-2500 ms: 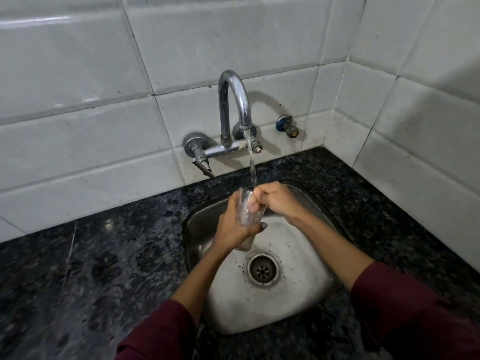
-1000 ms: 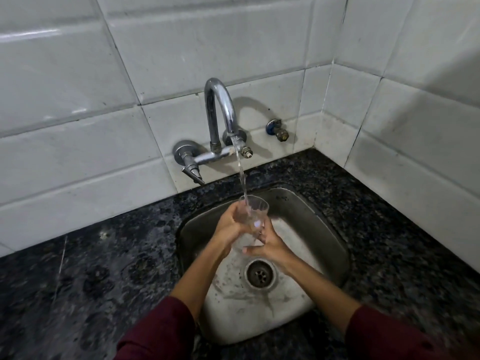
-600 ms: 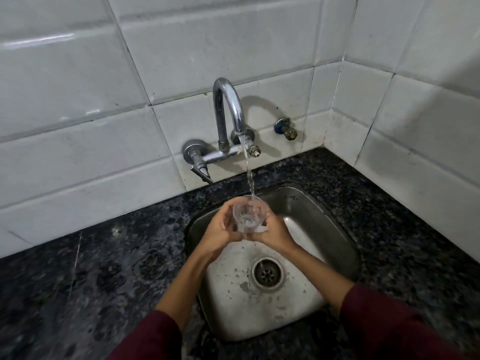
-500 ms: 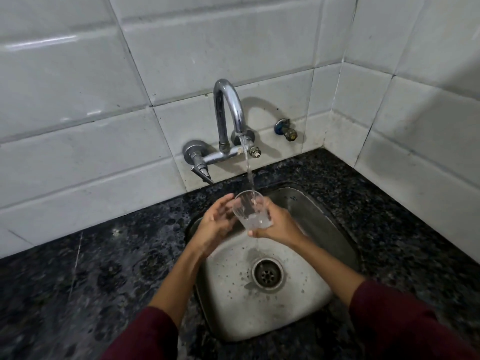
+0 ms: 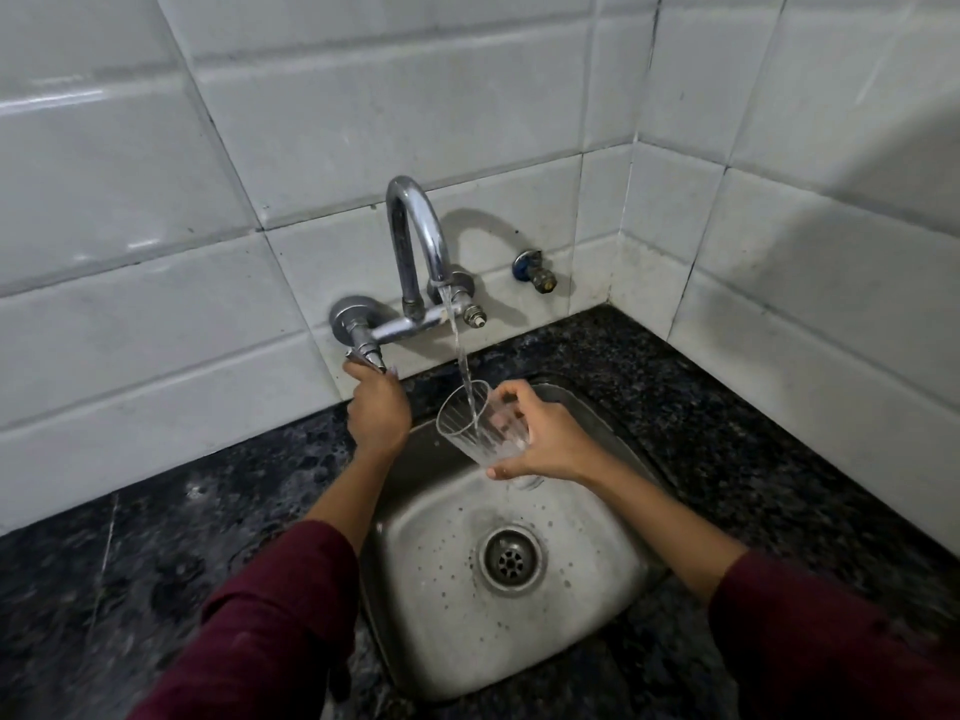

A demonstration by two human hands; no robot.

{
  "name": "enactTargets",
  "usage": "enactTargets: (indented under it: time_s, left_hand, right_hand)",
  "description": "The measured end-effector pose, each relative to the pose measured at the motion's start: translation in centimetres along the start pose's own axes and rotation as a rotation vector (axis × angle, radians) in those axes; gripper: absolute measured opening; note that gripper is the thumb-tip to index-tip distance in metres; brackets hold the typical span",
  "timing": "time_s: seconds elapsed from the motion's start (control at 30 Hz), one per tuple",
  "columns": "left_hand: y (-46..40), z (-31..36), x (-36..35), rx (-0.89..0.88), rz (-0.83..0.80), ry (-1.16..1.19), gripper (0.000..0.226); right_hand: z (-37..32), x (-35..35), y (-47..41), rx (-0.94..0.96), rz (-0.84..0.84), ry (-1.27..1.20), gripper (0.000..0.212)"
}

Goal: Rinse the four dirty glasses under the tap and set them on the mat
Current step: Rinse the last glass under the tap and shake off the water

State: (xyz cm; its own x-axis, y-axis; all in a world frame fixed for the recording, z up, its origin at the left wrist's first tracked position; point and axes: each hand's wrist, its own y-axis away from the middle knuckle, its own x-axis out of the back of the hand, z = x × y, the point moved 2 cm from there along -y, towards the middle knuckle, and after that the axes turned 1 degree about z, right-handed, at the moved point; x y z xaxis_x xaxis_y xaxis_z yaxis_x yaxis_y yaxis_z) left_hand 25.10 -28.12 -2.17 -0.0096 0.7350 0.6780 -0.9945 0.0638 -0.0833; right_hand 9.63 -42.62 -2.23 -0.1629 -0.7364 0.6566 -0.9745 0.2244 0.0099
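Under tap [image 5: 415, 252]: 1 glass [image 5: 480, 426] gripped by R hand [image 5: 545, 441]; L hand [image 5: 376, 410] closed on handle [image 5: 366, 356].

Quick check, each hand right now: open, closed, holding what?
Left hand: closed on the tap handle.
Right hand: closed around the glass, tilted under the running water.

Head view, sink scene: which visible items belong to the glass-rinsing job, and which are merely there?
Part of the job:
glass, tilted under the stream, held by the right hand
tap, water running
tap handle, gripped by the left hand
sink

Just there:
small wall valve
dark stone counter
white wall tiles

The mat and the other glasses are not in view.
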Motion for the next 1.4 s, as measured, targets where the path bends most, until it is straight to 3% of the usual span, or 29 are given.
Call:
enactTargets:
  time_s: [0.13,0.23,0.37,0.47,0.7,0.83,0.97,1.03,1.1,1.23,1.3,1.4]
  left_hand:
    - [0.4,-0.2,0.6,-0.178,0.014,-0.247,0.043]
    - [0.1,-0.4,0.8,-0.214,-0.001,-0.316,0.042]
    - [1.1,-0.9,1.3,-0.240,-0.019,-0.329,0.051]
    - [3.2,-1.3,1.4,-0.159,-0.054,-0.225,0.034]
    - [6.2,-1.9,0.3,-0.351,-0.329,-0.254,0.028]
    - [7.3,-1.1,0.3,-0.493,-0.563,-0.161,0.048]
    - [8.7,-0.6,0.3,-0.527,-0.854,-0.096,0.080]
    - [9.5,-0.3,0.1,-0.582,-0.879,-0.063,0.098]
    - [10.0,-0.2,0.1,-0.592,-0.774,-0.011,0.099]
    - [10.4,-1.2,-0.1,-0.472,-0.497,0.123,0.065]
    - [10.7,-2.0,-0.1,-0.375,-0.423,0.211,0.058]
    - [11.2,-3.2,0.0,-0.262,-0.356,0.344,0.064]
  right_hand:
    - [-0.9,0.7,0.5,0.009,-0.029,0.166,0.073]
    - [-1.6,1.3,0.8,0.063,-0.022,0.382,0.068]
    - [-1.9,1.7,0.9,0.074,-0.083,0.616,0.075]
    - [-2.4,2.3,1.0,0.056,-0.146,0.708,0.078]
    - [-3.2,3.1,1.0,0.047,-0.317,0.894,0.079]
    - [-4.2,3.1,0.8,0.074,-0.399,0.979,0.078]
    - [-5.6,3.2,0.6,0.125,-0.404,1.004,0.076]
    - [-6.4,3.3,0.3,0.178,-0.405,1.009,0.073]
    - [-7.2,3.3,-0.2,0.239,-0.384,0.986,0.068]
    - [-7.8,3.5,-0.6,0.367,-0.236,0.772,0.064]
    - [-7.5,3.4,-0.2,0.358,-0.096,0.427,0.069]
    - [-5.5,1.3,0.6,0.172,0.086,-0.290,0.078]
